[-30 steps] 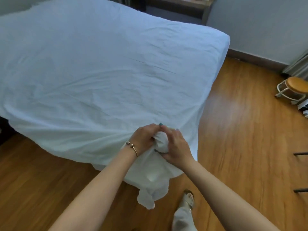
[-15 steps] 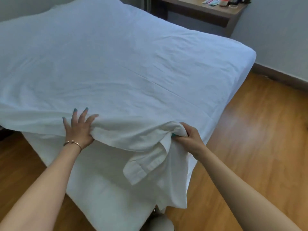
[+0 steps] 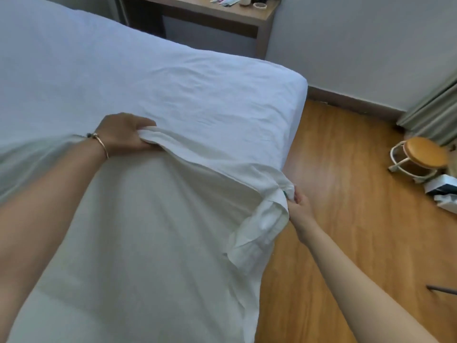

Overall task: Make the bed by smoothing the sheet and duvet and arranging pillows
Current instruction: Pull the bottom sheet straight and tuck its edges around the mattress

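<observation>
White cotton sheet [image 3: 173, 100] covers the bed [image 3: 294, 115], with its near edge lifted off the mattress [image 3: 138, 243]. Change: a second ago both hands were bunched together on one wad at the corner; half a second ago the left lay flat on the fold. Now they are well apart. Left hand [image 3: 123, 134] grips the folded edge with fingers curled round it, up on the bed. Right hand [image 3: 298, 206] pinches the corner at the bed's right side, over the wooden floor [image 3: 346, 219].

Meaning, as I judge it: the wad is opened out and the edge pulled taut between the hands, so this corner is ready to be laid down or tucked. Bare mattress shows beneath. No duvet or pillows in view, so the task is early.

Orientation: the held edge runs as one stretched line from upper left down to lower right; the loose corner tail hangs downward below the right hand. Sheet's long axis runs away from the camera toward the table [image 3: 247, 18] at the far end.
</observation>
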`<state>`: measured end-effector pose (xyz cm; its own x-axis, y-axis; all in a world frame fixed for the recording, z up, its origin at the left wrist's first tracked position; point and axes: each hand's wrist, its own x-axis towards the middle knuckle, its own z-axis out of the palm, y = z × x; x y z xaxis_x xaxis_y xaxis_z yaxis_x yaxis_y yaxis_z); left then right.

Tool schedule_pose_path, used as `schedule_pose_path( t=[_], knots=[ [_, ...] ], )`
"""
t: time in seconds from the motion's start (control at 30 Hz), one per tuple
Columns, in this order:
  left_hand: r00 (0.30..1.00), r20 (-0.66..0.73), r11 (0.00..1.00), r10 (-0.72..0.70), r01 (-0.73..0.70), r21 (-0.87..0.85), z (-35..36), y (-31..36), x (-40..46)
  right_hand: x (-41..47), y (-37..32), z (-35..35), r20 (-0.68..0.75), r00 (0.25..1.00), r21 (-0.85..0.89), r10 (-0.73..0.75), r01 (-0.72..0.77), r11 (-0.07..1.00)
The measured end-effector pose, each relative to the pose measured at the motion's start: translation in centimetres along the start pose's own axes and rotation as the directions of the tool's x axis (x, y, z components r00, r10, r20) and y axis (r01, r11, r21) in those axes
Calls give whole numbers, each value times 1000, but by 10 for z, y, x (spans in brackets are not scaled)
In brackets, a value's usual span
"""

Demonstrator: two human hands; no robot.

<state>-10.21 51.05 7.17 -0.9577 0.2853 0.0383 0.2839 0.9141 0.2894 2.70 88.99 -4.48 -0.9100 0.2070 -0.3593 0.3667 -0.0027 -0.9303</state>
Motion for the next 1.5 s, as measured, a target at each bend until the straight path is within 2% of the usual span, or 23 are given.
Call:
schedule_pose_path(
  t=[0.13, 0.2, 0.3, 0.37, 0.43, 0.5, 0.6, 0.67, 0.73, 0.8, 0.93, 1.0, 1.07, 1.13, 1.2, 1.27, 1.3, 1.33, 1.37, 1.4, 1.43, 1.47, 1.5],
  knots=[
    [989, 112, 973, 98, -119, 199, 45, 52, 150, 96, 11, -29, -85, 993, -55, 76, -81, 995],
    [955, 291, 925, 57, -160, 343, 115, 62, 197, 140, 37, -36, -44, 972, -55, 229, -231, 971],
    [871, 490, 932, -37, -147, 332, 238, 51, 222, 199, 82, -40, -73, 936, -6, 345, -346, 938],
    [859, 504, 968, -91, -43, 247, 283, 39, 229, 223, 87, -34, -130, 967, -225, 217, -242, 944],
    [877, 469, 977, -105, 3, 213, 295, 26, 236, 236, 83, -24, -86, 988, -541, 127, -154, 827],
    [882, 426, 935, -203, 45, 351, 289, 3, 245, 257, 88, -18, -70, 988, -639, 140, -153, 754],
    [799, 481, 848, -360, 66, 526, 277, -31, 253, 288, 114, -41, -71, 945, -420, 319, -318, 850],
    [772, 524, 891, -359, 118, 438, 276, -31, 258, 296, 131, -69, 35, 943, -366, 332, -297, 882],
    [841, 446, 944, -307, 209, 256, 275, -16, 270, 301, 138, -107, 68, 954, -353, 293, -252, 901],
    [895, 359, 955, -266, 195, 222, 269, -1, 289, 308, 135, -145, 29, 967, -262, 253, -237, 935],
    [867, 418, 891, -272, 63, 449, 279, 22, 316, 337, 142, -168, -26, 960, -454, 278, -259, 852],
    [909, 329, 869, -257, 68, 491, 297, 31, 325, 351, 151, -159, -20, 950, -542, 312, -273, 795],
    [965, 199, 901, -172, 73, 427, 302, 39, 340, 360, 151, -158, 35, 897, -362, 441, -400, 842],
    [968, 176, 925, -176, 101, 367, 294, 41, 356, 365, 153, -160, 81, 845, -151, 529, -514, 844],
    [977, 154, 882, -150, 61, 467, 293, 41, 368, 372, 158, -159, -105, 864, -287, 493, -501, 816],
    [984, 104, 821, -145, 62, 567, 301, 59, 367, 373, 161, -151, -440, 827, -534, 349, -554, 638],
    [984, 59, 850, -170, 116, 514, 310, 73, 362, 368, 159, -143, -541, 807, -566, 238, -558, 606],
    [977, 14, 902, -211, 189, 389, 321, 90, 350, 359, 154, -130, -548, 832, -596, 87, -462, 657],
    [968, 8, 940, -251, 242, 239, 329, 108, 336, 349, 148, -116, -444, 890, -648, -102, -240, 723],
    [972, 4, 969, -235, 234, 76, 338, 123, 318, 340, 138, -99, -236, 929, -681, -287, 53, 730],
    [986, 45, 987, -159, 160, -31, 349, 134, 300, 332, 135, -80, 83, 900, -687, -427, 362, 630],
    [988, 148, 998, -39, 44, -36, 362, 140, 285, 328, 135, -68, 394, 819, -671, -417, 566, 479],
    [955, 293, 998, 44, -56, 31, 373, 139, 276, 335, 137, -61, 568, 774, -661, -282, 632, 404]
  ],
)
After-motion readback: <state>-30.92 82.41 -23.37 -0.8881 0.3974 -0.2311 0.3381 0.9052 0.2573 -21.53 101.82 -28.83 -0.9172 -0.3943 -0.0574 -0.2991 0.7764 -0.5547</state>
